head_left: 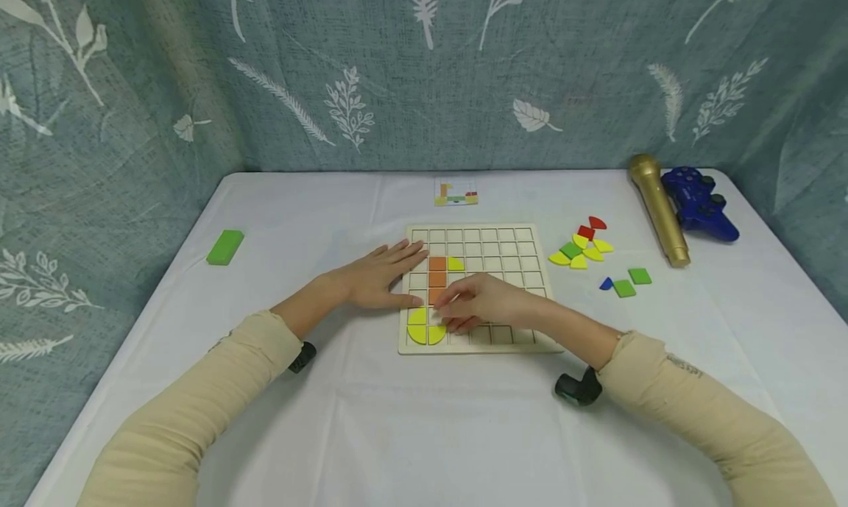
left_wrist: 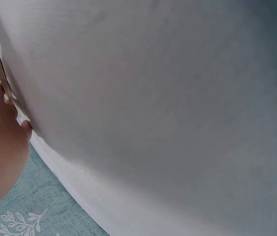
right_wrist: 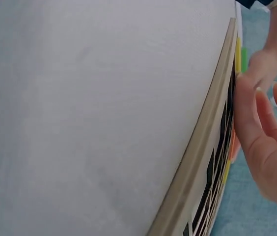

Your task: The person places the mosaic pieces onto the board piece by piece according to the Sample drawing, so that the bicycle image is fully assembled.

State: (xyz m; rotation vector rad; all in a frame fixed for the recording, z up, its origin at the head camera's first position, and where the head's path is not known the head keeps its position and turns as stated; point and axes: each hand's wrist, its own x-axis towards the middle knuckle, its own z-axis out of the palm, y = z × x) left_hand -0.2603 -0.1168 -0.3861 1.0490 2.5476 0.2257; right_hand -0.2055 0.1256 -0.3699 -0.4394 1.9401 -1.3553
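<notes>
A light wooden grid board (head_left: 510, 236) lies on the table. My left hand (head_left: 380, 277) rests on its left edge, fingers spread and thumb by the lower cells. Three orange squares (head_left: 437, 264) form a column in the grid, with a yellow quarter-circle (head_left: 455, 263) to the right of the top one. More yellow quarter-circles (head_left: 417, 334) fill cells at the lower left. Over a cell beside these, my right hand (head_left: 486, 301) has its fingers bent and tips low at the board. Whether a piece is between the fingertips is hidden.
Loose yellow, green and red pieces (head_left: 592, 254) lie right of the board, near green squares (head_left: 640, 276) and a blue piece (head_left: 606, 284). A pattern card (head_left: 456, 192) is behind it. A gold microphone (head_left: 659, 209) and blue game controller (head_left: 698, 204) lie far right; a green block (head_left: 225, 247) left.
</notes>
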